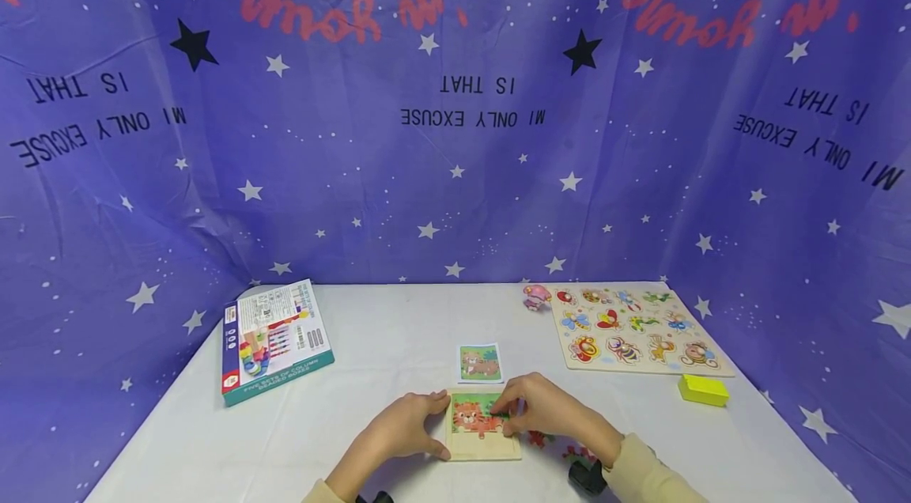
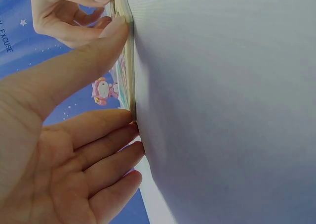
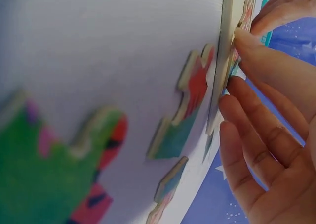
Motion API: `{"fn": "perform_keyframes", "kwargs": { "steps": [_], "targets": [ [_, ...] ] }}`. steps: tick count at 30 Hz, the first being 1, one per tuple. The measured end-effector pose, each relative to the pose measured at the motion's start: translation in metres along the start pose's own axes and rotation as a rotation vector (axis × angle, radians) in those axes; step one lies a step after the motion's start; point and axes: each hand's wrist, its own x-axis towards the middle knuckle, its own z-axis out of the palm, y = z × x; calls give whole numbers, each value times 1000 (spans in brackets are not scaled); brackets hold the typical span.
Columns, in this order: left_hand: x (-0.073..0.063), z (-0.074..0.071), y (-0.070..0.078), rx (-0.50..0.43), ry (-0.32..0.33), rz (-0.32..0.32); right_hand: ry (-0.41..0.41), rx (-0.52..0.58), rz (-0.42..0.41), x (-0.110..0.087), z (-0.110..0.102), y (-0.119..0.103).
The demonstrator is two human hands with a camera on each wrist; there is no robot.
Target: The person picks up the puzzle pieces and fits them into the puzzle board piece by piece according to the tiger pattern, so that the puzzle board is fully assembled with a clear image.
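A wooden puzzle board (image 1: 486, 451) lies in front of me, its upper part filled with joined pieces of an orange tiger (image 1: 468, 417) on green. At its left side my left hand (image 1: 409, 425) steadies it, fairly straight fingers touching the edge near the far corner and the thumb near the close one. My right hand (image 1: 544, 408) is over the board's right side, thumb and forefinger pinching a puzzle piece at the tiger's right end; the fingers hide most of that piece. Loose red and green puzzle pieces (image 3: 192, 93) lie on the table beside the right hand.
A small picture card (image 1: 480, 364) lies just beyond the board. Farther right are a pink figurine (image 1: 537, 297), a peg board with insect pictures (image 1: 644, 329) and a yellow block (image 1: 703, 390). A flat toy box (image 1: 277, 341) is at the left. Purple star-printed cloth surrounds the white table (image 1: 384, 329).
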Motion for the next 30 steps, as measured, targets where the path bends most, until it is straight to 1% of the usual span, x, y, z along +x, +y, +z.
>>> {"fn": "perform_keyframes", "kwargs": {
  "steps": [8, 15, 22, 30],
  "targets": [
    [-1, -1, 2, -2, -2, -5, -16, -45, -25, -1, -1, -3],
    [-2, -2, 2, 10, 4, 7, -21, -70, -91, -2, 0, -2],
    [-2, -2, 3, 11, 13, 16, -23, -83, -55, -2, -1, -6],
    [-2, -2, 2, 14, 17, 23, -19, -99, -53, -3, -2, -8]
  ]
}}
